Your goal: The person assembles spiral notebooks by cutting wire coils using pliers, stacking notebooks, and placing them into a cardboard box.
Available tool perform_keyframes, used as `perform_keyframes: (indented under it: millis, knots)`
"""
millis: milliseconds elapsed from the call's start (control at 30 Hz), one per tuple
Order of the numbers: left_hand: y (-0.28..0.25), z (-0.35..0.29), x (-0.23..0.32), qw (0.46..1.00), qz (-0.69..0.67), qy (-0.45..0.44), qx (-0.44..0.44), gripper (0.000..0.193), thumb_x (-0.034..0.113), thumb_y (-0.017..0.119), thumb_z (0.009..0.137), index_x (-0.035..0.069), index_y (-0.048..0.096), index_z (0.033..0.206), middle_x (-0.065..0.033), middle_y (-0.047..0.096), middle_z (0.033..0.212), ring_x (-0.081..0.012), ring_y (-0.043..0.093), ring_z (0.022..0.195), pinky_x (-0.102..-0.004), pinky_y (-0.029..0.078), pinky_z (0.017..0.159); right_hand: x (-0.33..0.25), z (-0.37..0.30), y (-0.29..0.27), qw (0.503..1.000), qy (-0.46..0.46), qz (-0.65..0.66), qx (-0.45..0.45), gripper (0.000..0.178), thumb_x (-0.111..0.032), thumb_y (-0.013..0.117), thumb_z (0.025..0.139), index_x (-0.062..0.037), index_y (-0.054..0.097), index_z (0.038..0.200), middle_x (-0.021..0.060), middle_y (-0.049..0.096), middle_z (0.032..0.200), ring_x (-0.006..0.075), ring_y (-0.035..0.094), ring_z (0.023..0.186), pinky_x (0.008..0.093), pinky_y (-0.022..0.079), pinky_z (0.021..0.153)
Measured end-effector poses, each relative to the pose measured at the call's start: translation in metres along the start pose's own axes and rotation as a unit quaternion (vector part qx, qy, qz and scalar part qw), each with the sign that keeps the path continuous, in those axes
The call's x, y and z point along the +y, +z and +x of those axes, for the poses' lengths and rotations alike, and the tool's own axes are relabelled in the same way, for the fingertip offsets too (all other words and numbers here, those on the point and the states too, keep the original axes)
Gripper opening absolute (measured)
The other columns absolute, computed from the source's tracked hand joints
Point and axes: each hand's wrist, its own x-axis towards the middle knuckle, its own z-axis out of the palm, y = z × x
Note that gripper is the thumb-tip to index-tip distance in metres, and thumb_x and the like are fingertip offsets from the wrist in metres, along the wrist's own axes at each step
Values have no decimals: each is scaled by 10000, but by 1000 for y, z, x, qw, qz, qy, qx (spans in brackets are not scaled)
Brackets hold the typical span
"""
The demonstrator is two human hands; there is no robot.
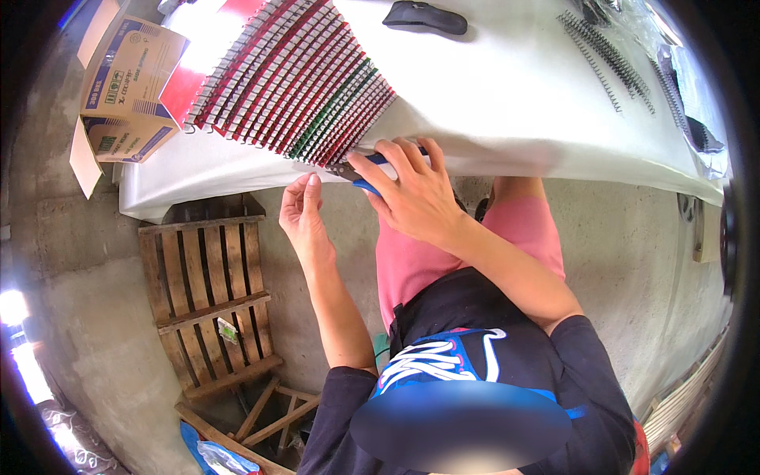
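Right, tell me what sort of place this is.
Probably a small notebook-binding workshop. A white-covered table holds a fanned stack of spiral-bound notebooks and loose binding coils; a wooden pallet stands on the bare concrete floor.

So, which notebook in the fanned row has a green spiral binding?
The green-spiral notebook, a few places from the row's right end, near the right hand. All the others have silver wire over red covers.

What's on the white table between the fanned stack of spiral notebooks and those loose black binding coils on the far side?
In the head view, only a black pouch-like object lies between the notebooks and the coils; otherwise bare white tablecloth.
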Motion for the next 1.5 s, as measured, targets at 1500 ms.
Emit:
perform_keyframes:
  millis: [1500]
  knots:
    - [5, 7, 0, 965, 192, 177, 28, 178, 133, 759, 783, 10, 694, 894, -22, 552, 945, -127, 552, 875, -265, 467, 758, 2, 8, 8, 992, -60, -108, -1, 439, -240, 619, 788, -245, 567, 1224, 6, 512, 1064, 149, 506, 971, 412, 351, 825]
